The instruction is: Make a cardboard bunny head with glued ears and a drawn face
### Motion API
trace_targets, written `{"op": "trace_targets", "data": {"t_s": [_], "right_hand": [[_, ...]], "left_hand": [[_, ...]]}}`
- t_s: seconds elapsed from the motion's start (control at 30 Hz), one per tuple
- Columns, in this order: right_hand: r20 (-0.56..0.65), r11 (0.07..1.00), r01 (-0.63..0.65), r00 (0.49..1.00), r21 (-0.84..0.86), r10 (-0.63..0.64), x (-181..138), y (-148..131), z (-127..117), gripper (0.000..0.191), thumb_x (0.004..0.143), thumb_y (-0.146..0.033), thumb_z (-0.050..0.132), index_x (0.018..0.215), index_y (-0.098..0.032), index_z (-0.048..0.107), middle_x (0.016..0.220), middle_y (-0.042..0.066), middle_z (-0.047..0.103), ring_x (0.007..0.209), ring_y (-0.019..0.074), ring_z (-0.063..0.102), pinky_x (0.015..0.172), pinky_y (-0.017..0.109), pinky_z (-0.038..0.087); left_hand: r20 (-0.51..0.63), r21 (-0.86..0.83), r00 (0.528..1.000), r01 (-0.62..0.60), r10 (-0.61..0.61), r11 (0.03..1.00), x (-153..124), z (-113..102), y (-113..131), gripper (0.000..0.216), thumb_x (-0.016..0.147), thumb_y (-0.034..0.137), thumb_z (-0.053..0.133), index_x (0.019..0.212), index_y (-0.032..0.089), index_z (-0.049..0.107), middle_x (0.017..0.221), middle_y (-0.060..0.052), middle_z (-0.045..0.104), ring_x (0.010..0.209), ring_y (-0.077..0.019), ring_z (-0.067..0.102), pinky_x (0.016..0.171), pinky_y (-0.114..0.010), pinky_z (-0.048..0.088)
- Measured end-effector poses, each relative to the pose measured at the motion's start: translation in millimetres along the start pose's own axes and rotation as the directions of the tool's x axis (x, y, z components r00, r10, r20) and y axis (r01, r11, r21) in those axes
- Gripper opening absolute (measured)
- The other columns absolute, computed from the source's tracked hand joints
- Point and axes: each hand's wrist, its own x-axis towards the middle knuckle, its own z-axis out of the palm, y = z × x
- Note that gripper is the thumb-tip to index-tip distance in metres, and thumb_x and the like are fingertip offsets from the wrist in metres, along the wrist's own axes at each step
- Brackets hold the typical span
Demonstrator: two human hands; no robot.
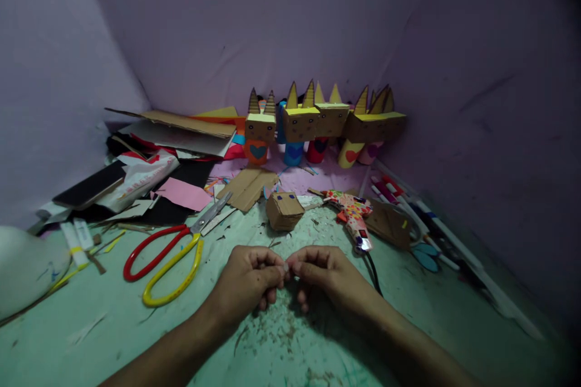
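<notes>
Pinching what seems a tiny piece (287, 266) with fingers (272, 276) clamped together, presumably for fine control, the left hand (252, 278) and right hand (325, 269) meet at six o'clock from the cardboard cube (285, 213), likely set near for easy reach.

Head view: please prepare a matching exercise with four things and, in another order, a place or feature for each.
1. large metal-bladed scissors
2. irregular pink paper
3. small brown cardboard box
4. flower-patterned glue gun

A. just beyond the left hand and right hand
B. black cord attached
C. red handle, yellow handle
D. over black sheet

Pairs: 1-C, 2-D, 3-A, 4-B
</notes>
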Motion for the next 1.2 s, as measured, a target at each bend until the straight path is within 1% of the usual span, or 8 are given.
{"op": "trace_targets", "data": {"t_s": [0.13,0.3,0.43,0.53,0.67,0.83,0.97,1.2], "right_hand": [[0.006,1.000,-0.022,1.000,0.006,0.022,-1.8,0.1,-2.1,0.035,0.055,-0.041,0.079,0.062,-0.011,0.064,0.060,0.001,0.064,0.034,0.0059,0.052,0.033,0.019,0.043],[0.157,0.985,-0.154,0.978,0.079,0.140,-1.3,0.0,-5.4,0.041,0.056,-0.048,0.077,0.058,-0.008,0.067,0.052,0.002,0.063,0.032,0.0046,0.051,0.030,0.015,0.042],[0.176,0.975,-0.176,0.973,0.136,0.152,-1.2,-1.5,-5.2,0.030,0.051,-0.035,0.080,0.057,-0.009,0.066,0.056,0.002,0.066,0.033,0.0040,0.052,0.030,0.014,0.043],[0.128,0.982,-0.132,0.985,0.135,0.114,-1.8,-1.7,-3.0,0.021,0.052,-0.028,0.077,0.056,-0.011,0.064,0.051,0.000,0.064,0.032,0.0037,0.050,0.030,0.014,0.043],[0.043,0.993,-0.078,0.996,0.092,0.074,-2.6,-1.4,-0.5,0.014,0.052,-0.023,0.072,0.056,-0.013,0.062,0.047,-0.003,0.061,0.029,0.0038,0.048,0.029,0.015,0.040],[0.036,0.996,-0.079,0.996,0.033,0.077,-3.0,-1.4,-1.2,0.012,0.054,-0.023,0.069,0.057,-0.014,0.062,0.039,-0.005,0.056,0.029,0.0052,0.048,0.031,0.016,0.041],[0.039,0.996,-0.090,0.995,-0.021,0.090,-3.2,-2.4,-0.8,0.013,0.053,-0.024,0.068,0.056,-0.015,0.060,0.038,-0.005,0.054,0.030,0.0056,0.048,0.032,0.017,0.041],[0.047,0.996,-0.072,0.996,-0.057,0.075,-2.9,-3.5,0.1,0.010,0.052,-0.023,0.064,0.056,-0.016,0.058,0.040,-0.006,0.053,0.031,0.0061,0.047,0.033,0.019,0.041]], "left_hand": [[-0.065,0.343,0.889,-0.407,0.454,0.847,-4.0,-2.1,-8.9,0.014,0.073,0.019,0.054,0.064,0.015,0.063,0.051,0.000,0.059,0.043,-0.0097,0.050,0.042,-0.021,0.039],[0.242,0.628,0.282,-0.775,0.928,0.071,-6.0,-4.3,-19.8,0.019,0.077,0.001,0.048,0.078,0.011,0.064,0.064,-0.006,0.063,0.059,-0.0152,0.060,0.053,-0.024,0.047],[0.333,0.661,0.193,-0.746,0.923,-0.083,-5.7,-4.1,-19.7,0.019,0.075,-0.001,0.049,0.079,0.010,0.063,0.068,-0.009,0.064,0.059,-0.0174,0.059,0.050,-0.026,0.048],[0.324,0.666,0.308,-0.746,0.894,0.016,-6.6,-4.7,-17.7,0.023,0.076,0.000,0.047,0.086,0.011,0.064,0.073,-0.009,0.066,0.066,-0.0177,0.062,0.057,-0.027,0.051],[0.077,0.637,0.629,-0.628,0.774,0.447,-8.2,-5.7,-9.9,0.022,0.079,0.010,0.049,0.092,0.013,0.066,0.082,-0.009,0.068,0.069,-0.0155,0.062,0.060,-0.025,0.050],[-0.066,0.264,0.964,-0.233,0.259,0.936,-8.1,-2.7,3.4,0.017,0.068,0.031,0.057,0.063,0.016,0.064,0.046,0.001,0.054,0.039,-0.0088,0.042,0.038,-0.021,0.032],[0.031,0.044,0.999,-0.007,0.005,0.999,-5.1,-0.9,3.0,0.019,0.060,0.034,0.060,0.063,0.015,0.061,0.037,0.005,0.047,0.029,-0.0055,0.033,0.032,-0.018,0.023],[0.049,0.025,0.999,-0.003,0.002,1.000,-2.4,-2.3,0.4,0.020,0.057,0.034,0.063,0.059,0.015,0.057,0.036,0.006,0.047,0.028,-0.0042,0.033,0.031,-0.017,0.023]]}}
